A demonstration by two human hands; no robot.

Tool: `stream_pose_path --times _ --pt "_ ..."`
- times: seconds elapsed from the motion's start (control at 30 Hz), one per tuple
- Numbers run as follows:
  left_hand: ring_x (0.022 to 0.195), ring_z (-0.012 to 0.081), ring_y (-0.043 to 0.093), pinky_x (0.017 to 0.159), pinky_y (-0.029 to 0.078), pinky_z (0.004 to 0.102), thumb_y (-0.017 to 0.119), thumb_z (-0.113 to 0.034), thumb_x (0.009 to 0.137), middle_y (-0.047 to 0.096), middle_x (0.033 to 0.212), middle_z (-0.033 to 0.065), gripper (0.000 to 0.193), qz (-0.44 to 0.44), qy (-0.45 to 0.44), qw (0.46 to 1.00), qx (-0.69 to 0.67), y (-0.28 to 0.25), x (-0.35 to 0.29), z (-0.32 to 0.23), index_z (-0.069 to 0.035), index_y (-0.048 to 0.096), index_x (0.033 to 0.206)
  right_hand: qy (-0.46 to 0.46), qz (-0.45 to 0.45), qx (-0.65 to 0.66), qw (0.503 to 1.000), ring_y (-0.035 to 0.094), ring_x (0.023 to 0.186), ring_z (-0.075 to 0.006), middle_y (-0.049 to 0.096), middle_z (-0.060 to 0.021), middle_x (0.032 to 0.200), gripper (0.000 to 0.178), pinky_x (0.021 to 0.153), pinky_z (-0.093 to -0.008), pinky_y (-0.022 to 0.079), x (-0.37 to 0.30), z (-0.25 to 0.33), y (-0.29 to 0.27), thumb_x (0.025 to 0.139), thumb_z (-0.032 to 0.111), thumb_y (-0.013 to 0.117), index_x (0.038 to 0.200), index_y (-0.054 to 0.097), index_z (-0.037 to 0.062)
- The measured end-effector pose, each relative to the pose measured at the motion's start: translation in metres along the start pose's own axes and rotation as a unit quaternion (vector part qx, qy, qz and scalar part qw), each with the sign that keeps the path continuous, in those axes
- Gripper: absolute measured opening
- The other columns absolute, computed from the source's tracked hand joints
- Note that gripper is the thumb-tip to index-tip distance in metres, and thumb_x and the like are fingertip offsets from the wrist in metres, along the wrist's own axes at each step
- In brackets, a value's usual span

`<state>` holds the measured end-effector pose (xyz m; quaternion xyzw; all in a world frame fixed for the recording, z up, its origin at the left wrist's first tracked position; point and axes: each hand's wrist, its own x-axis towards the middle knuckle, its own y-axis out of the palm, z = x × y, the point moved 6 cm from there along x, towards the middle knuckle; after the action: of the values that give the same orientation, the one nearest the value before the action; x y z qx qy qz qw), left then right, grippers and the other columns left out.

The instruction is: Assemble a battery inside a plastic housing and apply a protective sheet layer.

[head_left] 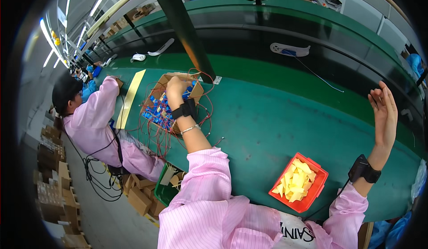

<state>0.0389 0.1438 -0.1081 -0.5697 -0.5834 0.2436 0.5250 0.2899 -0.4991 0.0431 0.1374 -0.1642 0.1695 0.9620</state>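
Observation:
My left hand (176, 90) is over a cardboard box (199, 89) that holds many blue cylindrical parts (157, 109) with thin red wires (154, 135) spilling over its sides. Its fingers are curled downward at the box's far side, and whatever they grip is hidden. At the far right, my right hand (384, 115) is raised near the green and dark conveyor, its fingers stretched out and nothing in it. Black straps with small dark boxes circle both wrists.
A red bin (319, 176) of pale yellow pieces sits on the green table (254, 128). White curved parts (290, 49) lie on the conveyor, one trailing a cable. A green post (185, 30) rises behind the box. At left, a co-worker (96, 119) in pink sits beside a yellow strip (130, 98).

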Motion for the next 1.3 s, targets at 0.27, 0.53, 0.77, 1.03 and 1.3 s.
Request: stream_pose_path --times 0.27,0.53,0.77,1.03,1.3 --pt "0.082 0.0383 0.067 0.077 0.051 0.0467 0.063 -0.019 0.08 0.068 0.084 0.0239 0.023 0.003 0.014 0.999 -0.031 0.012 -0.002 -0.025 0.002 0.069 0.088 -0.057 -0.089 0.006 0.994 0.058 0.099 -0.0106 0.061 0.0001 0.092 0.042 0.103 -0.0309 0.042 0.0 0.004 -0.042 0.102 0.024 0.046 0.137 0.048 -0.0008" --pt "0.079 0.0359 0.069 0.075 0.052 0.0449 0.064 -0.019 0.08 0.068 0.081 0.0235 0.022 0.013 0.014 0.998 -0.066 0.022 -0.004 -0.035 0.002 0.068 0.085 -0.069 -0.075 -0.009 0.995 0.055 0.095 -0.0078 0.055 0.0009 0.09 0.044 0.104 -0.0291 0.042 0.001 0.006 -0.033 0.103 0.025 0.044 0.139 0.045 -0.0004" --pt "0.077 0.0337 0.07 0.074 0.053 0.0433 0.065 -0.019 0.08 0.068 0.079 0.0231 0.022 -0.011 0.007 0.993 -0.119 0.013 0.0 -0.023 0.002 0.068 0.083 -0.06 -0.062 0.024 0.996 0.055 0.095 -0.0084 0.055 -0.0002 0.09 0.043 0.105 -0.03 0.042 0.007 -0.008 -0.028 0.104 0.022 0.043 0.14 0.044 -0.0018" --pt "0.08 0.043 0.065 0.073 0.052 0.0473 0.062 -0.012 0.081 0.067 0.083 0.0252 0.015 -0.126 0.006 0.921 -0.369 -0.1 -0.026 -0.054 0.003 0.065 0.083 -0.069 -0.074 -0.023 0.995 0.056 0.098 -0.01 0.056 -0.001 0.093 0.042 0.105 -0.0299 0.041 0.012 -0.02 -0.044 0.103 0.023 0.044 0.139 0.047 0.0019" --pt "0.078 0.0152 0.069 0.071 0.056 0.0268 0.054 -0.005 0.094 0.068 0.095 0.0102 0.014 0.101 0.224 0.681 -0.69 -0.231 -0.116 -0.171 0.004 0.062 0.101 -0.021 0.016 -0.182 0.983 0.06 0.092 -0.0088 0.065 -0.0028 0.096 0.032 0.091 -0.0249 0.046 0.002 -0.016 0.03 0.1 0.023 0.054 0.122 0.062 0.0015"
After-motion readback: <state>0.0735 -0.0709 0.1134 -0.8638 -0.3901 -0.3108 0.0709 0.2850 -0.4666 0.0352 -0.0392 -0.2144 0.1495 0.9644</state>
